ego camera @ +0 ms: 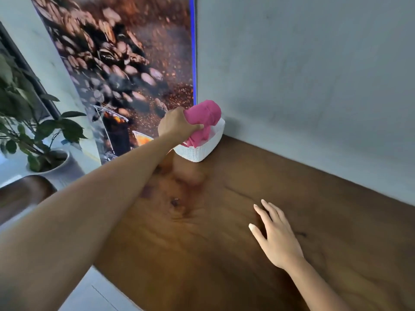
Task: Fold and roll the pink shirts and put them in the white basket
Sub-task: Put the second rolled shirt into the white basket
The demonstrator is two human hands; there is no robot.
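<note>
Head view is showing me a big brown wooden table (247,221) filling the near and right part of the scene, with a grey wall (314,75) behind it. On the far left a tall coffee-bean poster (125,63) is leaning by the wall, and a green potted plant (33,122) is sitting at the left edge.

At the far corner of the table the white basket (197,151) is sitting close to the wall. I am reaching out with my left hand (177,126), and its fingers are wrapping tight around the rolled pink shirt (206,117). The shirt is hanging over the basket, with its lower end dipping inside. My right hand (276,234) is lying flat on the near table, fingers loose, holding nothing.

I am thinking the roll could come undone if I let go too high. The basket looks light, so pushing down hard could tip it or slide it.
</note>
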